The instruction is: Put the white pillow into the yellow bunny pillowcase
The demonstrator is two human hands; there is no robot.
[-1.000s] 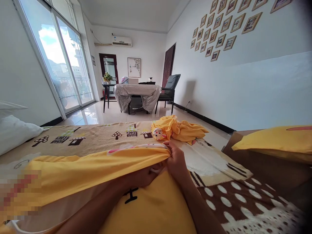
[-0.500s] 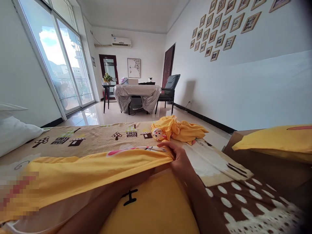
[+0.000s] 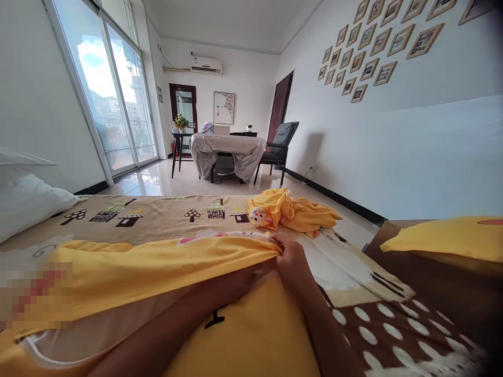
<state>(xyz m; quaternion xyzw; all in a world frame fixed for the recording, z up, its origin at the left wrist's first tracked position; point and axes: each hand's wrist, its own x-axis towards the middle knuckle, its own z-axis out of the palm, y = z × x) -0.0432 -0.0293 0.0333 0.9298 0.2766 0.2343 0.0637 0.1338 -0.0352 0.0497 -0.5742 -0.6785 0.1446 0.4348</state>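
A yellow cloth cover (image 3: 157, 269) with a pink printed figure stretches across the bed from the left, its edge lifted. My right hand (image 3: 291, 260) is closed on the cover's right end. My left hand (image 3: 245, 278) reaches under the raised edge, close to my right hand; its fingers are hidden by the cloth. Pale lining shows beneath the cover at the left. My own yellow clothing (image 3: 251, 335) with a black letter lies below and between the forearms.
A crumpled yellow cloth (image 3: 294, 212) lies on the patterned blanket (image 3: 157, 209). A white pillow (image 3: 33, 201) is at left, a yellow pillow (image 3: 451, 241) at right. A covered table (image 3: 228, 144) and a black chair (image 3: 281, 144) stand beyond.
My right hand's fingers have closed in on the cloth's end. My left hand has shifted nearer to it under the cover. The view has moved slightly left.
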